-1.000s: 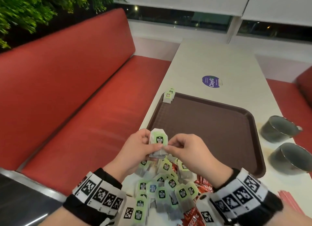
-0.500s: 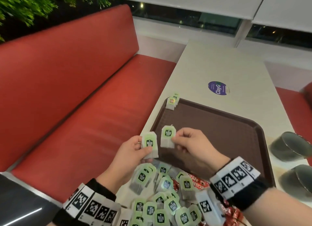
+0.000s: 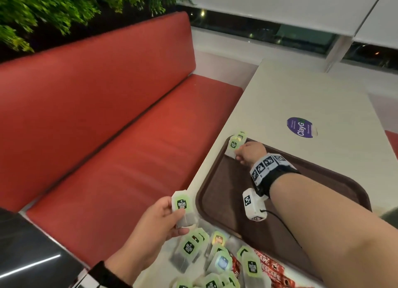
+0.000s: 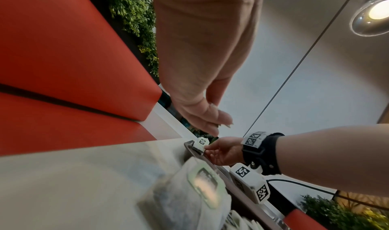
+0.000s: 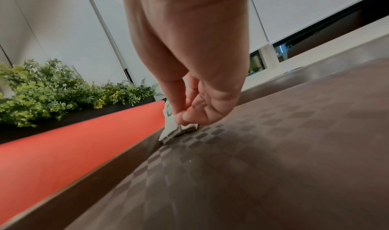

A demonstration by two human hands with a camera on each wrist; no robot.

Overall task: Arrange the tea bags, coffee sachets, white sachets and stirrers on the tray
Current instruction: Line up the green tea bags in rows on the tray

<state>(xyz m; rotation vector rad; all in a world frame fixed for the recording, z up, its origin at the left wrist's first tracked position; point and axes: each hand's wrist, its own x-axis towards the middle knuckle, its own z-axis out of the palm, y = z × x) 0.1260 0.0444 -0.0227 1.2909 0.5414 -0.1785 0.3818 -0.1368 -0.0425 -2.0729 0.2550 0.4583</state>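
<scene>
Barely starting: right grip (image 3: 247, 153) pinching a tea bag (image 3: 233, 146) into the far tray (image 3: 323, 178) corner, left grip (image 3: 165, 214) holding another (image 3: 183, 208); pile (image 3: 217, 264) still waiting on bench (image 3: 301, 98).

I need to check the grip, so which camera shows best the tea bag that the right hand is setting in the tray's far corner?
Right wrist: the right hand pinches the tea bag close up. Head and left wrist views show it small and distant.
</scene>
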